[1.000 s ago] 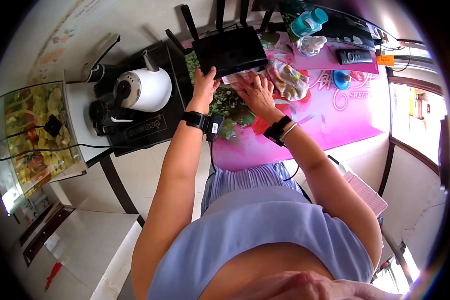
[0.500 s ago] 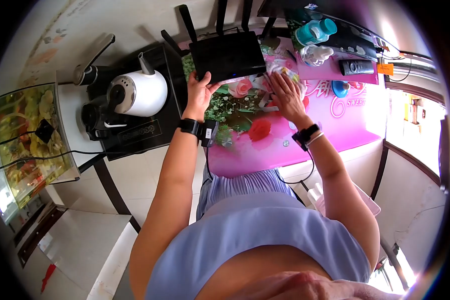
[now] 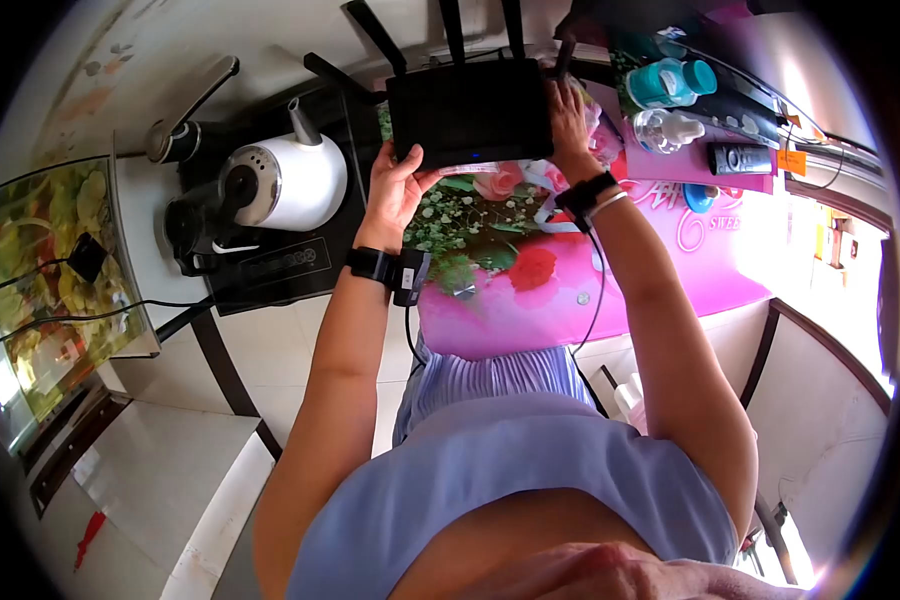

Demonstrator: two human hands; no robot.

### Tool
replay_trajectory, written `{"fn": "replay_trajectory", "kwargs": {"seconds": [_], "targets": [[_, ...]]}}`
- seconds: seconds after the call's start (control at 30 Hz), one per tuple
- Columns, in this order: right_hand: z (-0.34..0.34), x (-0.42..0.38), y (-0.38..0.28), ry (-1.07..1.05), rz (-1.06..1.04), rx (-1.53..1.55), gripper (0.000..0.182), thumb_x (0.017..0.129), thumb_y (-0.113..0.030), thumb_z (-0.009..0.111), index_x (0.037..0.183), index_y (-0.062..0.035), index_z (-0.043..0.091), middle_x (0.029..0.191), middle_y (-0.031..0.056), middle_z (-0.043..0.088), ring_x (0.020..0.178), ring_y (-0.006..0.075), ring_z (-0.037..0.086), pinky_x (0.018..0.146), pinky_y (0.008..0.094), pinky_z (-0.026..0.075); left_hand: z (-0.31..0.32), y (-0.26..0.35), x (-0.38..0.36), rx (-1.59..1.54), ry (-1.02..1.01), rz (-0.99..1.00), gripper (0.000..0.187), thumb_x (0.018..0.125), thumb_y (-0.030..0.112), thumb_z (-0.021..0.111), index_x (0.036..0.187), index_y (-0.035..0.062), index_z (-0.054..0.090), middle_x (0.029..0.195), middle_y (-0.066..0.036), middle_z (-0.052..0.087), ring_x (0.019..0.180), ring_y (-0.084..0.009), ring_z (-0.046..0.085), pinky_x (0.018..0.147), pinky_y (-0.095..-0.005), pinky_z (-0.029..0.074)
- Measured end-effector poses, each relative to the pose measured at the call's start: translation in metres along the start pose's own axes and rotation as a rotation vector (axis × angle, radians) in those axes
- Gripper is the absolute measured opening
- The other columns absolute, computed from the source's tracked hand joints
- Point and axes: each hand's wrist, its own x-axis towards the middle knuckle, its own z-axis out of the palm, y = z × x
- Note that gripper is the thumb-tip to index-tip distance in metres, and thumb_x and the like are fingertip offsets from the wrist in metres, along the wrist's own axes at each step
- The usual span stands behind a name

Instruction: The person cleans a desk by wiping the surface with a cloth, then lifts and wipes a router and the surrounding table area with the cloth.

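A black router point(image 3: 470, 112) with several antennas stands at the back of the pink floral table cover point(image 3: 530, 310). My left hand point(image 3: 395, 190) grips its lower left corner, thumb on the front face and the other fingers partly hidden behind. At the router's right edge is my right hand point(image 3: 570, 125), fingers pointing up and slightly apart, with a crumpled floral cloth or wrapper just behind it. Whether that hand grips the router or only rests beside it I cannot tell. Both wrists wear black straps with cables.
A white kettle point(image 3: 295, 185) stands on a black hob point(image 3: 280, 265) at the left. On the right are a teal-capped bottle point(image 3: 660, 84), a clear baby bottle point(image 3: 660, 131), a black remote point(image 3: 739, 158) and a blue round object point(image 3: 698, 198). A dark screen is behind them.
My right hand has moved up from the crumpled item on the table to the router's right edge. The router appears slightly shifted and tilted, with my left hand still on it.
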Motion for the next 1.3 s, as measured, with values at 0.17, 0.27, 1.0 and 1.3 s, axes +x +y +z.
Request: {"fn": "replay_trajectory", "kwargs": {"seconds": [0.17,0.27,1.0,1.3], "targets": [[0.030,0.028,0.004,-0.151,0.049,-0.444,0.065,0.077,-0.018,0.058,0.139,-0.0094,0.041,0.148,0.0120,0.032,0.134,0.0304,0.031,0.111,0.0464,0.022,0.001,0.003,-0.004,-0.017,-0.007,0.003,0.034,0.089,0.008,0.061,0.119,0.0056,0.043,0.105,-0.005,0.059,0.091,-0.0233,0.065,0.076,-0.0380,0.059],[0.018,-0.005,-0.002,0.320,-0.104,-0.088,0.055,0.080,-0.021,0.057,0.133,-0.0104,0.049,0.143,0.0118,0.039,0.132,0.0312,0.034,0.109,0.0462,0.025,-0.002,0.004,-0.005,-0.037,-0.043,-0.012,0.031,0.092,0.006,0.056,0.122,0.0085,0.048,0.112,-0.006,0.062,0.098,-0.0237,0.065,0.081,-0.0391,0.057],[-0.042,-0.016,-0.060,-0.218,-0.246,0.616,0.036,0.084,-0.024,0.060,0.118,-0.0126,0.061,0.120,0.0106,0.058,0.116,0.0277,0.051,0.098,0.0424,0.040,0.010,0.020,-0.015,-0.029,-0.052,-0.042,0.033,0.092,0.007,0.057,0.123,0.0036,0.046,0.115,-0.010,0.060,0.101,-0.0236,0.063,0.082,-0.0386,0.057],[-0.052,-0.028,-0.066,-0.227,-0.188,0.644,0.036,0.085,-0.027,0.059,0.119,-0.0141,0.061,0.122,0.0079,0.058,0.118,0.0268,0.050,0.098,0.0417,0.040,0.014,0.042,-0.028,0.003,-0.023,-0.032,0.040,0.087,0.009,0.065,0.121,0.0025,0.044,0.102,-0.007,0.058,0.087,-0.0197,0.064,0.074,-0.0389,0.059]]}}
